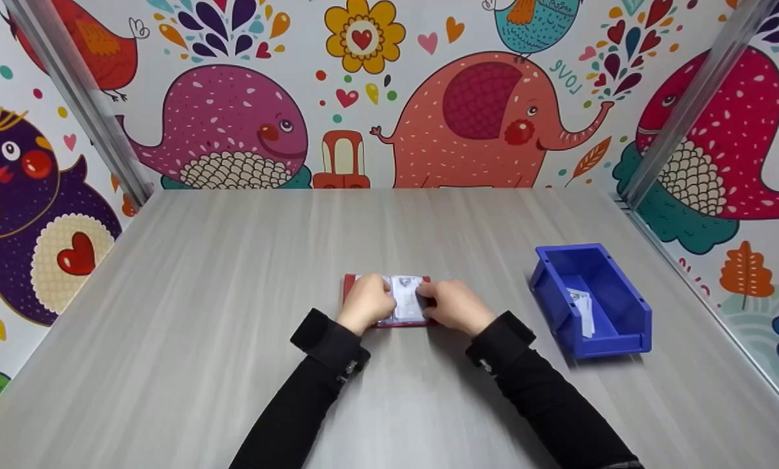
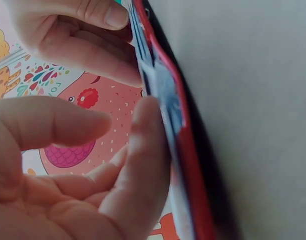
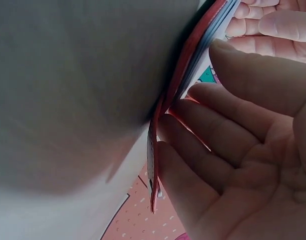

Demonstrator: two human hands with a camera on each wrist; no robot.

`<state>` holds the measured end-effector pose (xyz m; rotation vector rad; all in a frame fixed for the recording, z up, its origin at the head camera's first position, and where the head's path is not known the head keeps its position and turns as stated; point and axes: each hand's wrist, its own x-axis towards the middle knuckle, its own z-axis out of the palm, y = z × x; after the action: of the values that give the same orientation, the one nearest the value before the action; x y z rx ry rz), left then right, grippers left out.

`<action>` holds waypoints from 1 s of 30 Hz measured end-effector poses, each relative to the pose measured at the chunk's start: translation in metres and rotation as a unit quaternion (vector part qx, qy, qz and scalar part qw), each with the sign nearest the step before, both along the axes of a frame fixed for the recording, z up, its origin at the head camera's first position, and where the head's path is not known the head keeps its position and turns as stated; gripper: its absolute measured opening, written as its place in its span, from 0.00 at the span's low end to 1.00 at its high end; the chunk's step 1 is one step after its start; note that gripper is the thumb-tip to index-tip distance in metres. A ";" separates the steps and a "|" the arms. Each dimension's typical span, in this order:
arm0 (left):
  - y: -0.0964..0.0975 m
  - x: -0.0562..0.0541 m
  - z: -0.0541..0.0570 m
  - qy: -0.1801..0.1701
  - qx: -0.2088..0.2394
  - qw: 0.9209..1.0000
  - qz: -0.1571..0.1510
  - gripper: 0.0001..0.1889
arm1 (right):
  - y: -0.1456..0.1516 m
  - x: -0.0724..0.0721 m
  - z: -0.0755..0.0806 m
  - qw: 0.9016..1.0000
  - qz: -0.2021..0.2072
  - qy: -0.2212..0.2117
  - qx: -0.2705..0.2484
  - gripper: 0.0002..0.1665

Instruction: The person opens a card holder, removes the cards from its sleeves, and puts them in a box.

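Note:
A red card holder [image 1: 408,324] lies spread on the table, with clear sleeves [image 1: 406,303] and a printed card or slip showing inside. My left hand [image 1: 371,301] is over its left half. In the left wrist view, the index finger [image 2: 148,135] touches the sleeves while the thumb stands apart from it. At the right edge, my right hand [image 1: 456,305] holds the card holder. Its thumb [image 3: 237,60] rests at the sleeve edges in the right wrist view, and the other fingers lie along the red cover and its strap [image 3: 153,170].
A blue plastic bin [image 1: 614,286] stands on the table to the right, with several white slips [image 1: 583,312] inside. Printed cartoon walls [image 1: 357,98] and metal posts border the grey wood-grain table [image 1: 233,260] at the back and sides.

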<state>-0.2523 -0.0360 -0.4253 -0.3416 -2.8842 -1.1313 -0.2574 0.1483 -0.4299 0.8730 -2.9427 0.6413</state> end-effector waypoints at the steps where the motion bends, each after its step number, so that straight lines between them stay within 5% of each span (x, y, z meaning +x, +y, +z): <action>1: 0.000 0.001 0.000 0.001 -0.002 1.000 0.001 0.20 | 0.000 0.000 0.000 1.000 -0.003 -0.003 0.002 0.16; 30: 0.000 -0.001 -0.003 0.020 -0.004 1.000 -0.004 0.20 | -0.001 0.002 0.001 1.000 0.000 0.000 0.016 0.11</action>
<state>-0.2535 -0.0364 -0.4285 -0.3717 -2.8563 -1.1002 -0.2552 0.1469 -0.4294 0.8768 -2.9607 0.5972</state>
